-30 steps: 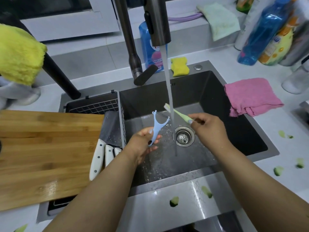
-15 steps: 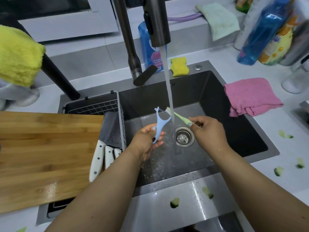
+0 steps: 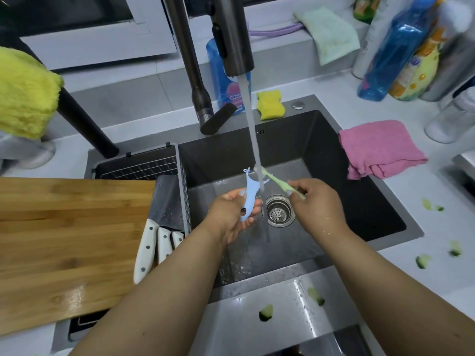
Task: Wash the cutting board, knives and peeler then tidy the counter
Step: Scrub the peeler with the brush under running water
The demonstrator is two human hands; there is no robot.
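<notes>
Both of my hands have come closer together since a second ago, so the peeler's head now sits right in the water stream with the brush bristles against it. My left hand point(image 3: 232, 213) curls round the handle of the blue peeler point(image 3: 250, 195), holding it upright above and just left of the drain point(image 3: 279, 214). My right hand point(image 3: 317, 205) pinches the pale green brush point(image 3: 281, 186) by its handle, just right of the drain, with the brush slanting up and left to meet the peeler. Water falls from the faucet point(image 3: 232, 34) between my hands and passes just left of the drain. Around the drain the dark sink point(image 3: 359, 201) floor lies bare and wet out to its walls. Left of the drain a wire rack point(image 3: 144, 168) sits in the sink's left part, and the knives point(image 3: 156, 242) lie in it with their white handles toward me. Further left, the wooden cutting board point(image 3: 72, 240) lies across the rack, its right edge over the knife blades. Right of the drain, a pink cloth point(image 3: 377, 149) hangs over the sink's right rim. Behind the drain a yellow sponge point(image 3: 270, 105) sits on the back rim. Green peel scraps point(image 3: 266, 313) lie on the near ledge and on the counter point(image 3: 437, 253) to the right.
</notes>
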